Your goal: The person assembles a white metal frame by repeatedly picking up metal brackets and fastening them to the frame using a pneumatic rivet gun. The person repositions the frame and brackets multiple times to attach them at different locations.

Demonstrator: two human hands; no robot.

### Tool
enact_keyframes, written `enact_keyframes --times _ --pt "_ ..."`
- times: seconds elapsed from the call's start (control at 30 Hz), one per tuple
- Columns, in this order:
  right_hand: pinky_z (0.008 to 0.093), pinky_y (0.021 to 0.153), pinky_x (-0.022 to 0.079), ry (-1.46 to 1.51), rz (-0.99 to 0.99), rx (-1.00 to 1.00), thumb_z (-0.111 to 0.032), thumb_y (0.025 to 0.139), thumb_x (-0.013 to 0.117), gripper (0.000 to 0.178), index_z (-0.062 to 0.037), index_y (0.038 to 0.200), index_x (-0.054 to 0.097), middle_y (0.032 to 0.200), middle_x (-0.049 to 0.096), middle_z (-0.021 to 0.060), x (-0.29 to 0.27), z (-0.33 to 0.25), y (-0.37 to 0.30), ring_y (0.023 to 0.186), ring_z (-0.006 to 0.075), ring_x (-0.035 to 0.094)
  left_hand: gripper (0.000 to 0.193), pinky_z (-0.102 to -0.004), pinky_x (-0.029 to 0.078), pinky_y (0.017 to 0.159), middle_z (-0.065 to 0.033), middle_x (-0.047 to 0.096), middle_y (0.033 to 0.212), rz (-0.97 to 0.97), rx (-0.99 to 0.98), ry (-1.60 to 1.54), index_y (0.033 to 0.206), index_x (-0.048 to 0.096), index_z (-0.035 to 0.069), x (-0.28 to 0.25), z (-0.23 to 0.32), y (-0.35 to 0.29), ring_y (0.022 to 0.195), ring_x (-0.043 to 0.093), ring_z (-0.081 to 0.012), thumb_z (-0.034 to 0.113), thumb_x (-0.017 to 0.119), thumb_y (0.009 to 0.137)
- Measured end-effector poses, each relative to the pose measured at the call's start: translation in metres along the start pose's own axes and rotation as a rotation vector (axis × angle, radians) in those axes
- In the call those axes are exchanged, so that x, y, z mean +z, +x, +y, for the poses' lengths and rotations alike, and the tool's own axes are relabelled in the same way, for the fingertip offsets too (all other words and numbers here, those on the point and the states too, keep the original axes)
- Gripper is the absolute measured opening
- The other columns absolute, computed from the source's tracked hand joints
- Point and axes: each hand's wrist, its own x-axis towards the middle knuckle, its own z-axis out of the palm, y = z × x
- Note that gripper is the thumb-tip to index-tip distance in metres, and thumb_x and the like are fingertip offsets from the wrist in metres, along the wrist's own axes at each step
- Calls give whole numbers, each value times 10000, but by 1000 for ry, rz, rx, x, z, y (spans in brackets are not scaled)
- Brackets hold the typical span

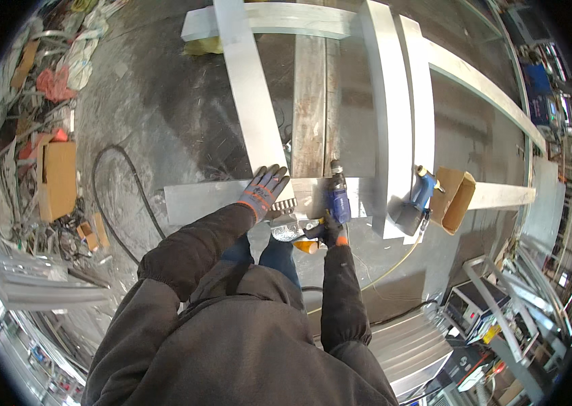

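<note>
My left hand [264, 192], in a grey and orange work glove, lies flat with fingers out on the near end of a long pale metal profile [249, 95]. That end rests across a wide metal beam [205, 201] and shows a ridged, toothed-looking edge. My right hand [333, 231], in a dark glove, is closed at the near end of a blue power drill [338, 197], whose chuck points away from me. How its fingers wrap the drill is partly hidden. Just left of it are a black and yellow part [314, 230] and a shiny crumpled item [287, 232].
Right of the drill, two pale beams [386, 115] run away from me. A blue air tool [424, 191] with a yellow hose [394, 267] stands by an open cardboard box [453, 200]. A black cable [138, 183] curls on the floor [164, 122]. Scrap and cardboard [59, 177] line the left.
</note>
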Motion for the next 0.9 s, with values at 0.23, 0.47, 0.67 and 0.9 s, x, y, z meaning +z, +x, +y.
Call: enact_keyframes --times 0.23,0.47,0.67,0.9 --pt "408 489 535 25 306 -170 -263 868 760 476 -97 1254 537 961 674 94 38 -101 -142 706 258 685 914 -496 186 1249 -197 286 1598 95 -120 -18 1521 329 12 20 4 -28 1499 232 -390 483 712 837" --pt "374 386 431 -452 457 7 -363 866 753 563 -163 1273 420 736 690 123 71 -110 -228 491 214 588 888 -489 195 1249 -170 298 1603 108 -106 -162 1526 333 32 19 -2 -37 1505 240 -357 391 749 829" --pt "435 447 482 -410 396 -229 -201 860 771 539 -168 1268 420 903 657 134 66 -81 -200 644 275 659 897 -491 206 1244 -106 296 1619 189 -130 -290 1531 350 97 35 -8 -41 1517 227 -315 337 794 789" --pt "350 431 472 -413 405 -192 -140 869 742 569 -120 1330 411 788 671 112 101 -92 -262 573 206 631 896 -493 192 1249 -75 274 1642 235 -118 -339 1555 331 134 44 -13 -45 1529 220 -283 352 770 805"
